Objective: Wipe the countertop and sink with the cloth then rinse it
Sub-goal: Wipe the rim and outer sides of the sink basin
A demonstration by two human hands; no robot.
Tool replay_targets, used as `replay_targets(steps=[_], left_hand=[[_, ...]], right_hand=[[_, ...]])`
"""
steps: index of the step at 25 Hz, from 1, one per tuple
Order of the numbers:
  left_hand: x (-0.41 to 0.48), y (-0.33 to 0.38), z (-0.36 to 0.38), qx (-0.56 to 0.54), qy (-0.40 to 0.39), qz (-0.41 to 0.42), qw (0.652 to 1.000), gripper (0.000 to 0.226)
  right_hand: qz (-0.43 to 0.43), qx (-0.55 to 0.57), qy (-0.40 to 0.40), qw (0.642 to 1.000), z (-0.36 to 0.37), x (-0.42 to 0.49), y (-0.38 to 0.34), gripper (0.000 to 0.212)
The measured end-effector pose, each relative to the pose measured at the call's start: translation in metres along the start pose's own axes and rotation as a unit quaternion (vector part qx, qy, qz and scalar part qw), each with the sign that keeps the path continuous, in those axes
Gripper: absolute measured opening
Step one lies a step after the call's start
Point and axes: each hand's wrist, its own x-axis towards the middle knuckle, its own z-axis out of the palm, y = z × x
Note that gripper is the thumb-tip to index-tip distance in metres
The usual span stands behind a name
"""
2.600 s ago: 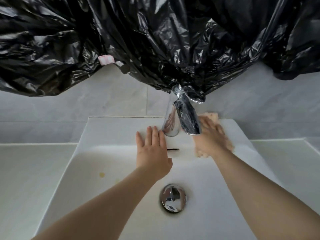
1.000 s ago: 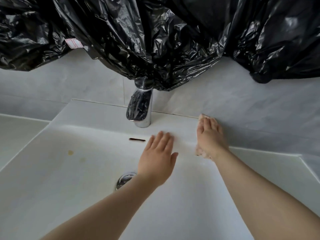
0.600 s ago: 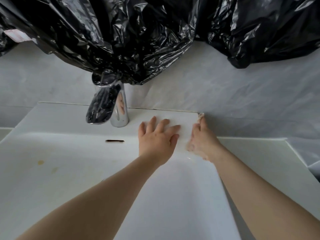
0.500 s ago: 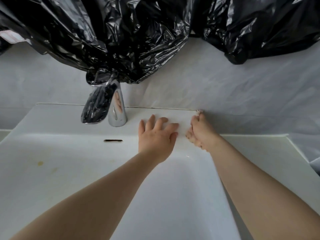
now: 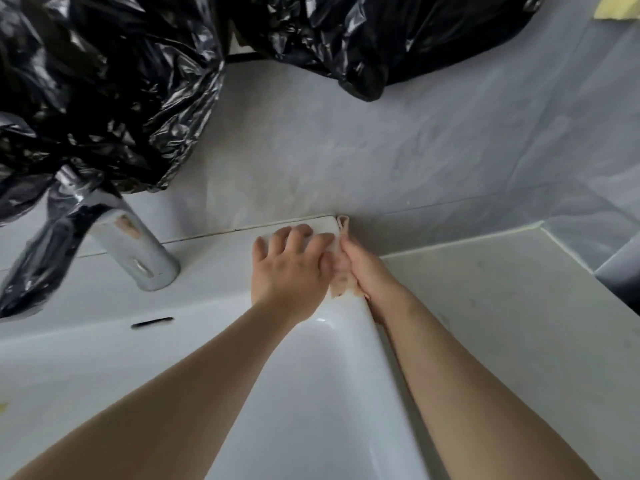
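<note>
Cloth [image 5: 341, 287] sits bunched at the back right corner of the sink [image 5: 207, 271], against the wall [image 5: 346, 150] — the right hand [image 5: 365, 273] presses it there with straight fingers [image 5: 351, 249]. Left hand [image 5: 291, 271] rests flat on the sink beside it — fingers spread, holding nothing.

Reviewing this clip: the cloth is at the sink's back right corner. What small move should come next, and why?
Probably slide the right hand and cloth back toward the body along the sink edge. The cloth is pressed into the corner by the wall, the left hand braces flat on the ledge, and the rest of that edge and the countertop lie nearer the person.
</note>
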Motion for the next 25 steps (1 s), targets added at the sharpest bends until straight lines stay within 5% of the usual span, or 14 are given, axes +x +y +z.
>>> replay_targets(steps=[5, 7, 12, 15, 17, 21, 25], left_hand=[[0.001, 0.002, 0.003, 0.018, -0.016, -0.014, 1.0, 0.047], [-0.001, 0.004, 0.004, 0.019, -0.011, -0.018, 1.0, 0.049], [0.0, 0.004, 0.006, 0.026, 0.012, -0.017, 0.999, 0.06], [-0.001, 0.005, 0.008, 0.032, 0.023, -0.016, 0.999, 0.067], [-0.001, 0.005, 0.009, 0.03, 0.031, -0.018, 0.999, 0.067], [0.0, 0.006, 0.008, 0.027, 0.03, -0.023, 0.999, 0.068], [-0.001, 0.006, 0.009, 0.031, 0.033, -0.019, 0.999, 0.067]], right_hand=[[0.022, 0.042, -0.078, 0.996, -0.029, -0.013, 0.08, 0.038], [-0.033, 0.099, -0.081, 0.991, -0.02, -0.01, 0.051, 0.022], [-0.115, 0.102, -0.179, 0.972, -0.021, 0.006, 0.035, 0.039], [-0.025, 0.009, -0.122, 0.992, -0.026, -0.002, 0.053, 0.035], [-0.063, 0.018, -0.047, 0.997, -0.028, -0.008, 0.065, 0.033], [-0.047, 0.09, -0.095, 0.99, -0.012, 0.004, 0.031, 0.025], [-0.007, 0.102, -0.135, 0.986, -0.017, -0.005, 0.03, 0.046]])
